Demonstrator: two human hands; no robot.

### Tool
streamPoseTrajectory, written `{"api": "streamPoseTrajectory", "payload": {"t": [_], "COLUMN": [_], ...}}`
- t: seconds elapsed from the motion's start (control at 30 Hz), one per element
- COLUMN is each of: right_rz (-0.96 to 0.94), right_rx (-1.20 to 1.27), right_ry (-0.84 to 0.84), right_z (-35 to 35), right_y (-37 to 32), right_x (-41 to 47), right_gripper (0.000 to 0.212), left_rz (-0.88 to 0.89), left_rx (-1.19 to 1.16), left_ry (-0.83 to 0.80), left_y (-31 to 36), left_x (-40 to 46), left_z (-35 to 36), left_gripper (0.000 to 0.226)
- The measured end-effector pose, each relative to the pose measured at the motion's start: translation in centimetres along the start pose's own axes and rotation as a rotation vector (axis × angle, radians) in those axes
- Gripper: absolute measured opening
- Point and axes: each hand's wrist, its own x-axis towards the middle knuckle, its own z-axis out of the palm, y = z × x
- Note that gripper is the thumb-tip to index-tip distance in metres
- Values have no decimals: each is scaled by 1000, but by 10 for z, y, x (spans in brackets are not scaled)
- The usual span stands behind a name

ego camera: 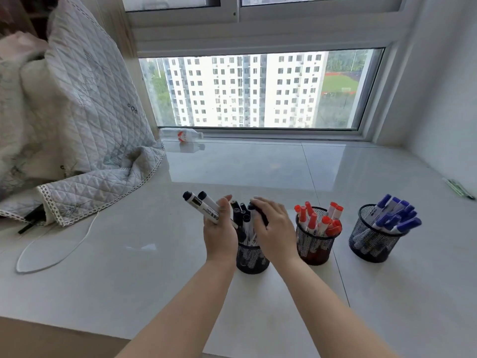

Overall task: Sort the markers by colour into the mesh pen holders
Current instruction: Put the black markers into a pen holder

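- Left hand (219, 235): gripping two black-capped markers (202, 206) beside leftmost mesh holder (251, 257)
- Right hand (273, 228): curled on black markers inside this holder
- Red markers (318, 222), blue markers (392, 218): in own holders

black-capped markers (204, 206) | red-capped markers (318, 220) | blue-capped markers (395, 215) | black mesh holders (313, 246) | grey quilted, lace-edged blanket (85, 140)

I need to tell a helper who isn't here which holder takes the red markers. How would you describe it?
On the white sill under the window, three black mesh holders stand in a row. The red-marker holder is the middle one, just right of the right hand. Only it holds red-capped markers; its neighbours hold black and blue.
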Motion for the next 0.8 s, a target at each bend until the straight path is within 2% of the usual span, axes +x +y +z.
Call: {"api": "streamPoseTrajectory", "payload": {"t": [0.13, 0.2, 0.3, 0.47, 0.57, 0.67, 0.77, 0.8], "right_rz": [33, 110, 227, 300, 307, 297, 285, 283], "right_rx": [27, 147, 303, 346, 327, 307, 272, 261], "right_ry": [-60, -107, -146, -128, -141, -140, -129, -126], "right_z": [1, 0, 0, -1, -3, -4, -4, -4], "right_y": [5, 5, 5, 8, 8, 7, 4, 3], "right_x": [-5, -3, -5, -8, -8, -11, -15, -16], "right_gripper": [33, 36, 42, 42, 41, 40, 41, 42], "left_rz": [45, 47, 39, -65, -41, 64, 192, 224], "left_rx": [35, 77, 182, 333, 319, 198, 201, 219], "left_ry": [-70, -98, -108, -120, -153, -111, -54, -48], "left_y": [-1, -2, -12, -26, -19, -1, 14, 15], "left_x": [-3, -5, -10, -14, -12, -9, -8, -8], "left_z": [2, 4, 2, 1, 1, 5, 11, 12], "left_gripper": [17, 18, 31, 45, 41, 37, 11, 9]}}
